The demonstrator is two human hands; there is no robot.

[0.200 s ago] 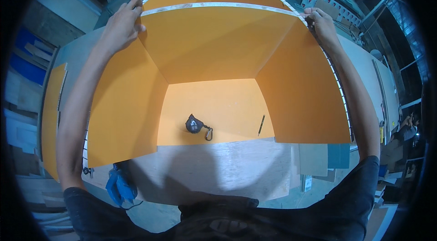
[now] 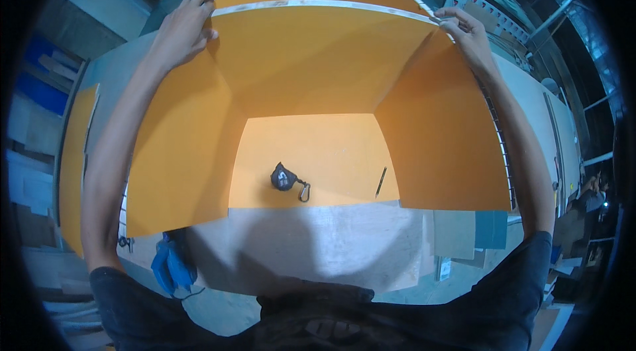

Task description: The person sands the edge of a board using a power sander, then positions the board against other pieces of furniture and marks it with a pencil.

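An orange box of flat panels stands open-topped on the bench, with pale raw edges. Across it runs an orange divider panel with a pale top edge. My left hand grips the upper left corner where the divider meets the left side panel, thumb on the inside and fingers over the edge. My right hand pinches the opposite corner, between the divider's end and the right side panel. On the orange base panel lie a small black pouch with a carabiner and a thin dark pen.
The pale workbench extends before the box. A blue power tool with a cord lies near left. Another orange panel leans at far left. Boards and scrap surround the area. A person is at far right.
My right hand has shifted slightly left, its fingers reaching further over the divider's corner. The right side panel's upper part has bent inward a little. My left hand stays at its corner.
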